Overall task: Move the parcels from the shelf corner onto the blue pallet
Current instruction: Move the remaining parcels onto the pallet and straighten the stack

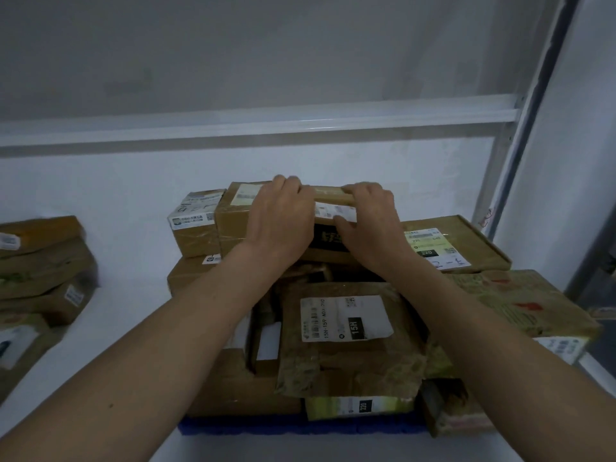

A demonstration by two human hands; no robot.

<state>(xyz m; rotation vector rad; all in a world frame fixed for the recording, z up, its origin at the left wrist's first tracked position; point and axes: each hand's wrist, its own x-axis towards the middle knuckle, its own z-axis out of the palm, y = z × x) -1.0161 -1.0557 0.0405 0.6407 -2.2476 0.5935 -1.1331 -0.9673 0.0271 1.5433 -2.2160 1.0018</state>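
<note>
A pile of brown cardboard parcels stands on the blue pallet [240, 427], whose edge shows under the front of the pile. At the top of the pile, both hands are on a brown parcel with a black printed side [328, 241]. My left hand [281, 216] lies over its left part with fingers curled over the far top edge. My right hand [368, 218] grips its right part the same way, thumb on the near face. A taped box [233, 225] stands against it on the left. Below lies a crumpled parcel with a white "15H" label [346, 318].
A second stack of parcels [40, 271] sits at the far left on the pale floor. A flat box with a "220" label [456, 245] and a torn printed carton [520, 301] lie at the right. A white shelf rail [266, 125] and upright post [520, 135] stand behind.
</note>
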